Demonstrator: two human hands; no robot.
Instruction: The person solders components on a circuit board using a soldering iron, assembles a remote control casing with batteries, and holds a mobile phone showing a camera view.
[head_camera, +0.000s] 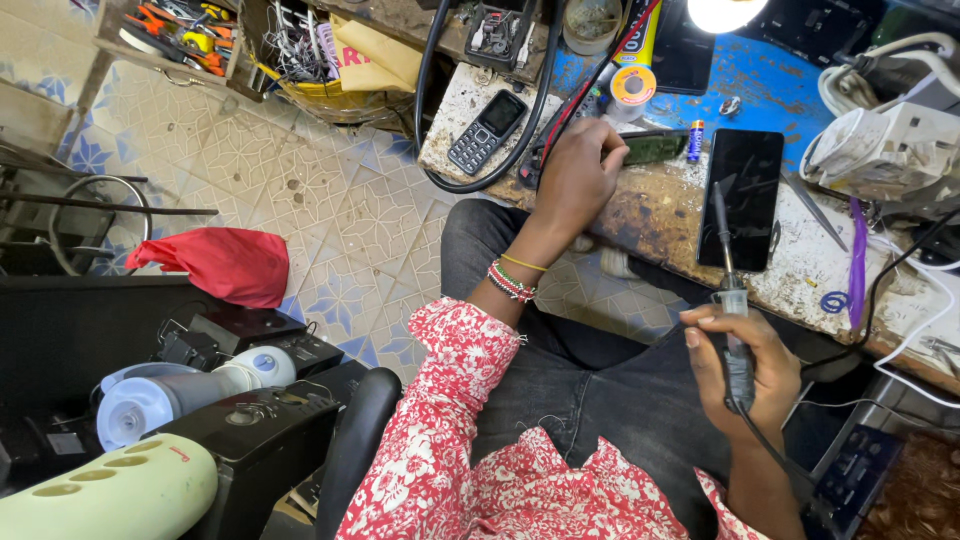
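My left hand (578, 178) rests on the worn workbench (650, 215) and pinches the end of a green circuit board (655, 147). My right hand (745, 365) hovers over my lap, closed around the handle of a soldering iron (733, 300) whose thin tip points up toward a black smartphone (742, 197) lying face up on the bench. A small blue battery (695, 140) stands just right of the board. A keypad phone (486, 131) lies at the bench's left end, ringed by a thick black cable (430, 100).
A solder spool (632, 88) and a lamp (722, 12) sit at the back of the bench. A white device with cables (880, 145) is at the right. On the left are a red cloth (220, 262), black equipment (250, 420) and a chair arm (355, 440).
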